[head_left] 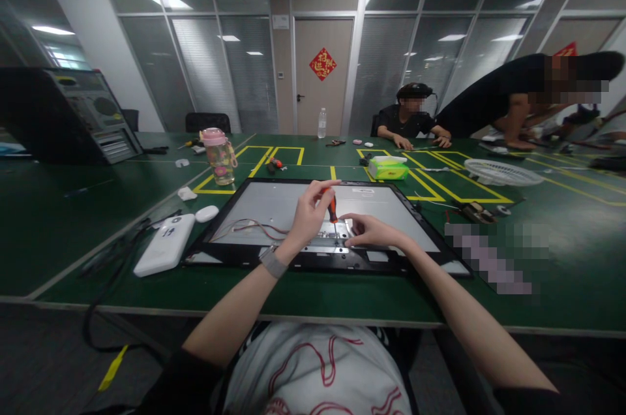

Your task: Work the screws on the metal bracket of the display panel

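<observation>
1. The green table [313, 297], marked with yellow lines, spans the view.
2. On it, near the person, lies the flat black-framed panel [264, 203], its grey face up.
3. The pink-lidded bottle [220, 160] stands upright beyond the panel's far left corner.
4. The left hand [313, 209] pinches the screwdriver's handle near its top.
5. The right hand [370, 230] is beside the shaft, thumb and fingers parted; whether it grips anything, I cannot tell.
6. The metal strip [317, 249] runs along the panel's near side, under the hands.
7. The orange-and-black screwdriver [333, 209] stands nearly upright, tip down at the strip.
</observation>
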A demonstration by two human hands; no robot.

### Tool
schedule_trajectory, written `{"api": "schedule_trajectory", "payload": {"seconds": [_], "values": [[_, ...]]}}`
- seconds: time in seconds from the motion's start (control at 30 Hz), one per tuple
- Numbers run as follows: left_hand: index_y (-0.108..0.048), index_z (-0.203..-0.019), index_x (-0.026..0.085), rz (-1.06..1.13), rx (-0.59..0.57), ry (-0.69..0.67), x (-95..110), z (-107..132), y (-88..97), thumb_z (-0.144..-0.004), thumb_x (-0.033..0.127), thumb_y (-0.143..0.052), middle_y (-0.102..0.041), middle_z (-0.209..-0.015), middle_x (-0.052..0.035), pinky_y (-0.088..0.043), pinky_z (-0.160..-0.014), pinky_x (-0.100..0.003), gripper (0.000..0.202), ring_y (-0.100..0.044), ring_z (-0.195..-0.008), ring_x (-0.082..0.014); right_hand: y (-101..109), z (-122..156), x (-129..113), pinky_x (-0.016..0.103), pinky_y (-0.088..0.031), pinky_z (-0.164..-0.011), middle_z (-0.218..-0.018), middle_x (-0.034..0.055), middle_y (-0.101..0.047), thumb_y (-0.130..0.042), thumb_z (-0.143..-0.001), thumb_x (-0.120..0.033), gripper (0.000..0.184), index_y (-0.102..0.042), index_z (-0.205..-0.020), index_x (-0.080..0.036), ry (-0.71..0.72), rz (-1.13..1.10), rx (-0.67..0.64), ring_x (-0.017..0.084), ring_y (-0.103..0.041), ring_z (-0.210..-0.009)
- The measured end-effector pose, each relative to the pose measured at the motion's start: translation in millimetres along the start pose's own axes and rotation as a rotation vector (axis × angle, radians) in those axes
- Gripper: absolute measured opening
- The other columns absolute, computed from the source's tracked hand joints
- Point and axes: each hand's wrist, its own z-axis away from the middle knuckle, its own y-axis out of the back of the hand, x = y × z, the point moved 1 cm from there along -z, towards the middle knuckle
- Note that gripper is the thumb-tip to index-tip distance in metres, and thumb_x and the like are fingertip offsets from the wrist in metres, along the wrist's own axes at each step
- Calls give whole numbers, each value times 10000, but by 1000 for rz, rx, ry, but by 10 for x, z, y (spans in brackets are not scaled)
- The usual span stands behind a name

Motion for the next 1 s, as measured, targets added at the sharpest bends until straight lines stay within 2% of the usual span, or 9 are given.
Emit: {"api": "schedule_trajectory", "payload": {"seconds": [0.1, 0.23, 0.3, 0.5, 0.6, 0.7, 0.83, 0.93, 1.0], "values": [[-662, -1056, 166, 63, -14, 15, -2, 0, -1, -942, 278, -418, -640, -838, -47, -460, -789, -280, 291, -587, -819, -142, -6, -7, 19, 232, -333, -554, -632, -66, -442, -748, -666, -487, 733, -510, -1277, -160, -10, -4, -3, 115, -448, -600], [-714, -894, 182, -10, 48, -24, -11, -2, 2, -849, 314, -593, -590, -887, -48, -457, -778, -259, 184, -564, -867, -146, -7, -8, 19, 231, -327, -553, -632, -67, -447, -743, -667, -492, 736, -506, -1279, -160, -8, -5, -3, 113, -449, -595], [-717, -905, 190, -8, 46, -14, -26, -6, 2, -830, 320, -622, -583, -871, -42, -457, -747, -250, 177, -563, -828, -137, -7, -6, 12, 232, -328, -555, -637, -63, -453, -743, -664, -491, 733, -512, -1274, -158, -13, 3, -1, 115, -454, -599], [-645, -1130, 181, 261, -132, 71, -96, -24, 4, -929, 288, -459, -676, -928, -69, -456, -862, -305, 294, -615, -900, -165, -6, 6, -23, 232, -324, -549, -630, -64, -448, -737, -671, -483, 714, -519, -1266, -154, -22, 3, -2, 115, -451, -592], [-686, -1050, 189, 199, -92, 56, -88, -23, 14, -917, 302, -479, -657, -981, -73, -443, -886, -296, 271, -598, -966, -175, 0, 12, -46, 234, -326, -554, -635, -62, -448, -739, -667, -482, 703, -530, -1253, -154, -21, 17, 7, 114, -446, -595], [-713, -934, 180, 86, -13, 53, -55, -18, 20, -846, 337, -594, -623, -965, -68, -468, -775, -262, 215, -598, -859, -156, 4, 15, -62, 236, -328, -557, -631, -63, -448, -732, -674, -484, 704, -525, -1261, -157, -19, 15, 4, 115, -447, -594], [-678, -1017, 164, 110, -2, 69, -37, -29, 19, -891, 301, -515, -650, -853, -52, -470, -763, -265, 247, -604, -774, -140, 5, 10, -45, 235, -332, -557, -630, -63, -452, -732, -673, -486, 718, -515, -1274, -160, -28, 3, -5, 117, -455, -598], [-667, -1026, 152, 145, -14, 87, -44, -38, 15, -923, 281, -435, -679, -859, -62, -466, -821, -287, 285, -619, -854, -161, 1, 1, -12, 235, -336, -558, -643, -60, -460, -738, -664, -494, 728, -516, -1272, -161, -25, -2, -5, 118, -461, -606], [-685, -969, 161, 93, 3, 81, -50, -36, 12, -896, 295, -494, -669, -925, -70, -465, -820, -280, 244, -610, -897, -169, -2, -3, 3, 236, -333, -558, -640, -62, -456, -739, -663, -499, 732, -516, -1272, -161, -18, 0, -2, 117, -456, -602]]}}
